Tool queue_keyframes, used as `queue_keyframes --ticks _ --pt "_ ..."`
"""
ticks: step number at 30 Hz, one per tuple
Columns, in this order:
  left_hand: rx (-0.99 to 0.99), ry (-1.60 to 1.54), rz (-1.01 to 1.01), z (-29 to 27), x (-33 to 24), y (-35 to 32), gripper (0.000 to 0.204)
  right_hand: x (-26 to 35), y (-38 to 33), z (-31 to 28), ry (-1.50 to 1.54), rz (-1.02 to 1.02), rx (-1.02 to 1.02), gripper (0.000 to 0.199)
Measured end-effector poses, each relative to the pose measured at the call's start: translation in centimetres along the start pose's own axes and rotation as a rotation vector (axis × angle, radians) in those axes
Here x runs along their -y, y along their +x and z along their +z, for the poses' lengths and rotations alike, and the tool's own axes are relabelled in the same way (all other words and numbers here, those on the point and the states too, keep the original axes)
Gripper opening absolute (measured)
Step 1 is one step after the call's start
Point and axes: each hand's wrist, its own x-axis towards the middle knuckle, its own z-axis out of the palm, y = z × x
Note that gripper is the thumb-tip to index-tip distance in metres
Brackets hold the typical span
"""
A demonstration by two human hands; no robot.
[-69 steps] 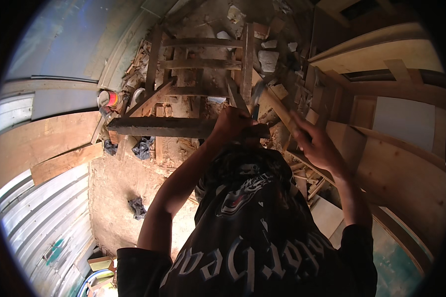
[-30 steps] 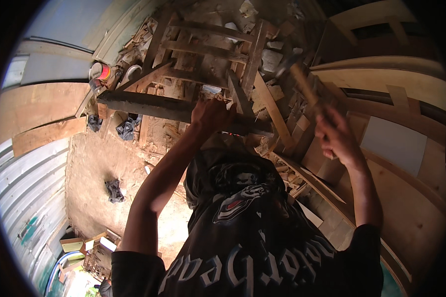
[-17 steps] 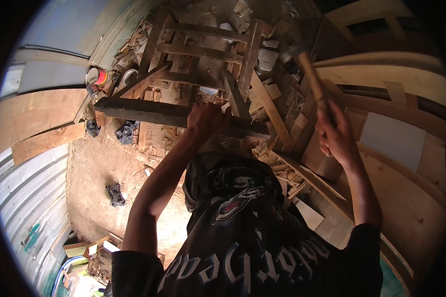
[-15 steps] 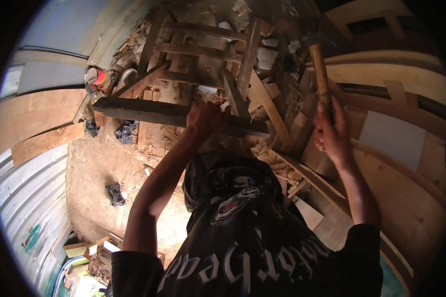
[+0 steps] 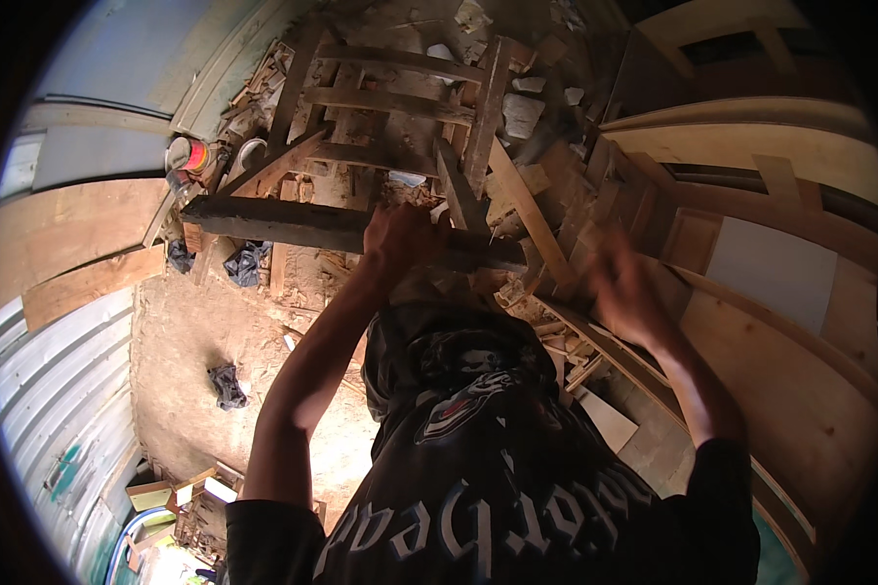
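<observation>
My left hand [image 5: 400, 237] is closed over a dark, weathered wooden beam [image 5: 283, 220] lying crosswise in front of my body. A thin, light, nail-like piece [image 5: 498, 227] seems to stick up from the beam, right of that hand. My right hand [image 5: 619, 288] is smeared by motion, to the right of the beam's right end and apart from it. The wooden-handled hammer it grips is hardly visible in the blur. Beyond the beam stands a dark wooden frame with several crossbars [image 5: 390, 102], and slanting legs reach toward the beam.
A pale plank [image 5: 532, 210] leans by the beam's right end. Wood panels [image 5: 780, 361] crowd the right side. Scraps and rubble litter the ground behind the frame. Tins [image 5: 187, 153] stand at left, a black plastic bag [image 5: 227, 385] lies on the dirt, and corrugated metal sheeting [image 5: 73, 380] lines the left.
My right hand has swung down and slightly left with the hammer, whose upright handle showed clearly before and is now blurred. My left hand stays on the beam.
</observation>
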Motion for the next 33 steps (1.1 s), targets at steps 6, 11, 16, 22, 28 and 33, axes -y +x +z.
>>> queue_keyframes --ticks 6,11,16,22,28,33 --pt "-0.012 0.071 0.07 0.9 1.2 0.6 0.048 5.5 -1.2 -1.5 0.004 0.358 0.28 0.052" --pt "0.057 0.092 0.008 -0.1 -0.2 0.8 0.042 3.4 1.0 -1.3 0.402 0.412 0.038 0.047" --pt "-0.306 -0.035 0.553 4.7 0.1 -0.1 0.037 0.7 0.8 1.2 0.507 0.53 0.105 0.036" --pt "-0.131 -0.268 0.365 5.3 -3.8 -0.7 0.053 -0.6 0.1 3.3 0.512 0.457 0.081 0.032" --pt "-0.206 -0.284 0.428 4.6 -3.3 -0.9 0.051 0.5 -1.1 3.4 0.508 0.414 0.076 0.029" --pt "-0.179 -0.322 0.399 4.4 -3.4 -1.0 0.049 1.6 -2.5 3.0 0.324 0.37 0.117 0.029"
